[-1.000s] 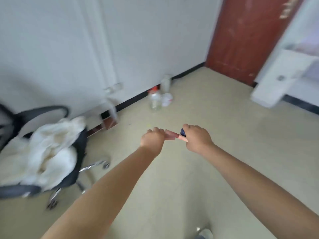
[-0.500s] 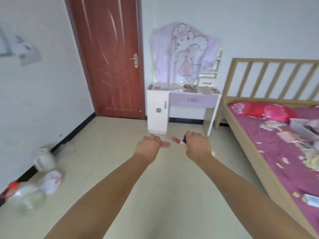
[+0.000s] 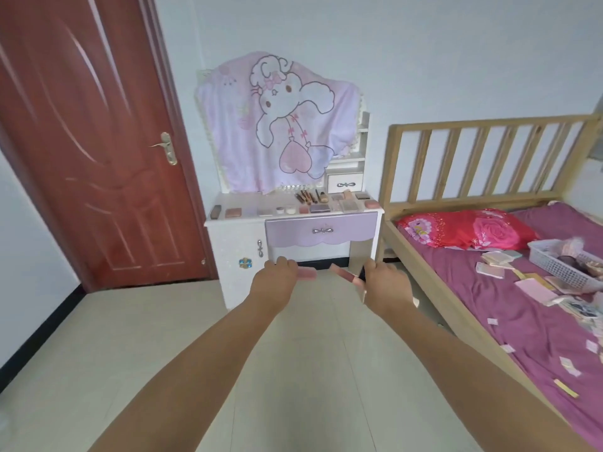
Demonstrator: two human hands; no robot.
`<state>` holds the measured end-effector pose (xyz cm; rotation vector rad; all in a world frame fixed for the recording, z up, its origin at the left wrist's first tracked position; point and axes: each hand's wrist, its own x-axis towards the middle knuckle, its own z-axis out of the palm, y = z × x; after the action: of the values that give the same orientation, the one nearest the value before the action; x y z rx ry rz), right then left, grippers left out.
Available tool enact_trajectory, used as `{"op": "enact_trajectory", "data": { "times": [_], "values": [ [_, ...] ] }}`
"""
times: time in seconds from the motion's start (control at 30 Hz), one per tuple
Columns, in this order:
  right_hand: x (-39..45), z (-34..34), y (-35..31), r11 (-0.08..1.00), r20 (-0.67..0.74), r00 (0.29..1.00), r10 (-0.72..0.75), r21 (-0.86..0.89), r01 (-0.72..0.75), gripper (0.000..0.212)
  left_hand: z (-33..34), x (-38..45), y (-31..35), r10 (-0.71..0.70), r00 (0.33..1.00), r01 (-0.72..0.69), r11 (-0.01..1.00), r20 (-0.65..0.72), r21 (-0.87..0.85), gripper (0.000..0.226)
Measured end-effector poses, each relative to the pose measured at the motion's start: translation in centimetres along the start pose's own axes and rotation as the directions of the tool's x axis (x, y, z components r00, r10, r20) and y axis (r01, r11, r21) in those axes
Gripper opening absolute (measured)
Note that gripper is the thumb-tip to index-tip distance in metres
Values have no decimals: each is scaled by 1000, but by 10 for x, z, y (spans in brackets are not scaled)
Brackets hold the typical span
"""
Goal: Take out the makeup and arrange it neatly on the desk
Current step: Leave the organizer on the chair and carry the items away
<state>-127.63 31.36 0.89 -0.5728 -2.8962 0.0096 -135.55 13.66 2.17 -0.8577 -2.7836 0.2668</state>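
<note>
Hands held forward over the floor, short of the tabletop (image 3: pixel 293 214). Left hand (image 3: pixel 274 282) curled around a pink stick (image 3: pixel 306 274) that juts rightward from the grip. Right hand (image 3: pixel 385 283) clamped on a second pink stick (image 3: pixel 346 275) angled up-left, its tip near the first but apart. Palettes and brushes (image 3: pixel 308 196) lie in rows on the tabletop beyond. Basket (image 3: pixel 554 262) and scattered items rest on the bed (image 3: pixel 522 321) at right.
</note>
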Motion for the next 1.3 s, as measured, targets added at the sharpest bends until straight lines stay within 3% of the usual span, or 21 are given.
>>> {"op": "enact_trajectory", "data": {
  "times": [0.1, 0.27, 0.63, 0.77, 0.9, 1.03, 1.13, 1.23, 1.3],
  "values": [
    [86, 21, 4, 1000, 3, 1000, -1, -4, 1, 30, 19, 80, -9, 20, 999, -17, 999, -48, 49, 38],
    [252, 61, 6, 995, -10, 995, -98, 16, 98, 26, 80, 236, -29, 11, 999, -9, 1000, 52, -27, 33],
    [581, 146, -75, 946, 21, 953, -303, 126, 299, 22, 168, 501, -162, -189, 974, 195, 980, 126, -32, 25],
    [687, 193, -112, 931, 167, 961, -219, 332, 155, 20, 221, 599, -214, -237, 963, 251, 962, 129, -104, 28],
    [778, 235, -128, 900, 349, 931, -106, 432, -59, 16, 265, 689, -246, -293, 928, 346, 907, 232, -239, 28],
    [848, 275, -132, 890, 485, 875, -12, 404, -212, 24, 307, 762, -252, -238, 918, 346, 872, 318, -346, 25],
    [898, 307, -136, 895, 627, 779, 22, 334, -295, 31, 341, 811, -251, -267, 881, 412, 838, 392, -357, 24],
    [949, 340, -144, 885, 739, 673, 28, 295, -360, 24, 372, 860, -256, -285, 782, 580, 661, 555, -477, 27],
    [977, 362, -150, 877, 762, 646, 39, 283, -387, 22, 391, 892, -260, -255, 690, 692, 509, 678, -513, 29]
  ]
}}
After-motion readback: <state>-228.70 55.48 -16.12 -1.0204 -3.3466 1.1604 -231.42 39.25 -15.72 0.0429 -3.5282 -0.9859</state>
